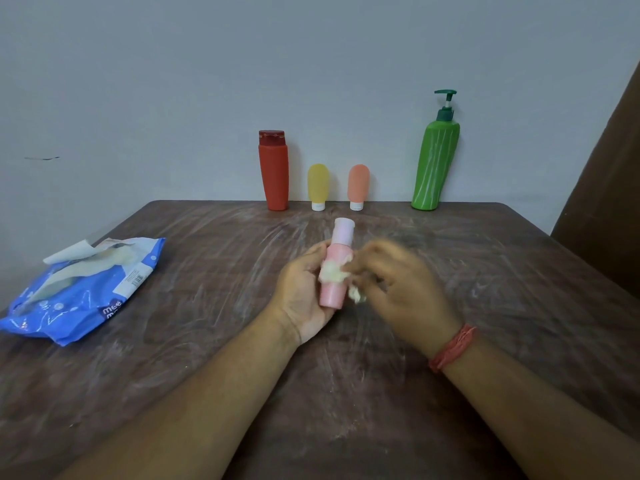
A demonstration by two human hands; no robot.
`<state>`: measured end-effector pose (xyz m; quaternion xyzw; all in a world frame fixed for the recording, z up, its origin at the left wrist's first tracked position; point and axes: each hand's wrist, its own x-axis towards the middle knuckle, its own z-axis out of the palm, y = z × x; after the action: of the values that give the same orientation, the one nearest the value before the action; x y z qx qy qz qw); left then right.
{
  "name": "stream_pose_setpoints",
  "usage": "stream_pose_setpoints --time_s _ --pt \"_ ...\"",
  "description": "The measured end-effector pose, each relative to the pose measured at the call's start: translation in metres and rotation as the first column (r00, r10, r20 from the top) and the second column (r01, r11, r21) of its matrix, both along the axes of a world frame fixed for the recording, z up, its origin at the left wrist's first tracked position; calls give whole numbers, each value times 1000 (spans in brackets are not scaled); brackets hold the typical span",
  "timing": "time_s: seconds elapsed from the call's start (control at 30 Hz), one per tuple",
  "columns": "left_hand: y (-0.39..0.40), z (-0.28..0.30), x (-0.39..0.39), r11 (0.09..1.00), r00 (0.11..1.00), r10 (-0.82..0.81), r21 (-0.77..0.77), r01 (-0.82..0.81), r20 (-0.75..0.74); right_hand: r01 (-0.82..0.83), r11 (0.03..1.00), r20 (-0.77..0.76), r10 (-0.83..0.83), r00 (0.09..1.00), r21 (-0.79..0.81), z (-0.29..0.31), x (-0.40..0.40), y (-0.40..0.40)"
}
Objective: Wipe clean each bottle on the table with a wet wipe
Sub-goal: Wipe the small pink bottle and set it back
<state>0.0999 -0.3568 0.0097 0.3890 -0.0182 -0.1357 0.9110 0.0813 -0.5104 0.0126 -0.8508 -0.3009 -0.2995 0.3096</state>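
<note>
Above the counter (207,375), left hand (301,292) grips a pink bottle (334,271) while right hand's (398,289) blurred fingers (367,268) pinch a wet wipe (332,273) against it.

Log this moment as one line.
left hand: holds pink bottle | right hand: rubs wet wipe on it | four bottles at wall

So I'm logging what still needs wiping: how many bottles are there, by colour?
Red bottle: 1
Yellow bottle: 1
Orange bottle: 1
Green pump bottle: 1
Pink bottle: 1, held in the left hand, with the right hand rubbing a wet wipe on it
Total: 5
</note>
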Motion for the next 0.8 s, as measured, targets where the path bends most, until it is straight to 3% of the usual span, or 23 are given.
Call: stream_pose_setpoints --time_s 0.13,0.3,0.53,0.7,0.8 --pt "-7 -1 -2 999 999 -44 31 43 32 181 975 50 -189 981 129 1 4 -3" --pt "-2 -3 0 1000 1000 -18 25 17 26 -3 999 -53 1 999 -37 -5 2 -2" --pt "-10 -6 -3 997 996 -71 27 70 61 157 984 -38 -154 987 89 0 8 -6" --pt "-7 -5 -2 995 991 -98 -3 99 93 86 995 -19 -85 996 45 2 3 -5" --pt "-2 -7 3 997 995 -71 10 71 73 -11 997 -63 6 998 -79 3 0 -7"
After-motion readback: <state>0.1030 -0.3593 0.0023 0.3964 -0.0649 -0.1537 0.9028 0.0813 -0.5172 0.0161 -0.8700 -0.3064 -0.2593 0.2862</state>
